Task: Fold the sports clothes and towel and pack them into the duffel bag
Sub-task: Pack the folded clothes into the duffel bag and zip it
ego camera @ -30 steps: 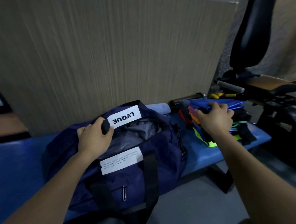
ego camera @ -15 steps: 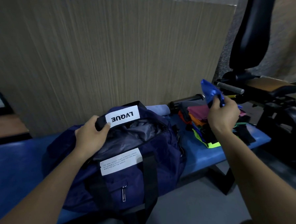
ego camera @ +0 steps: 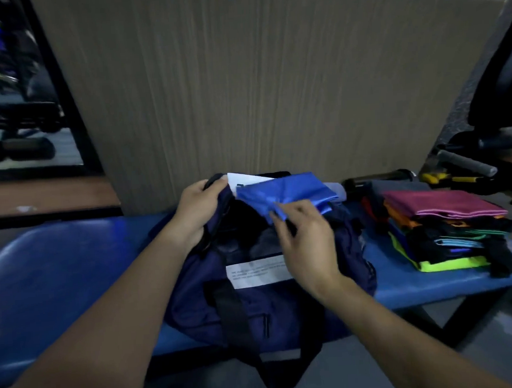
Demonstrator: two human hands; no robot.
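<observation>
Over the mouth of the navy-blue nylon duffel bag (ego camera: 263,300), on the blue padded bench (ego camera: 59,263) — item in transit: one folded bright-blue shiny sports garment (ego camera: 281,192). My right hand (ego camera: 305,244) pinches its near edge between thumb and fingertips, the other fingers loosely curled; the picture is blurred there, so I cannot say how much cloth is in the pinch. The garment spreads away from my grip toward the wall, its long side running left to right across the bag, roughly in line with the opening.

Bag opening: directly below and slightly nearer to me than the garment. My left hand (ego camera: 202,208) grips the black strap at the far left rim, fingers curled round it, and lifts that side so the mouth gapes. Dark interior; contents not readable.

Remaining stock: stack of folded clothes in magenta, orange, black, teal and neon yellow-green (ego camera: 446,231), on the bench to the right of the bag, well apart from my right hand.

Judgement — the next move is a straight lowering, tipping the far edge down into the gap. My right hand is the nearer one for the stack afterwards.
</observation>
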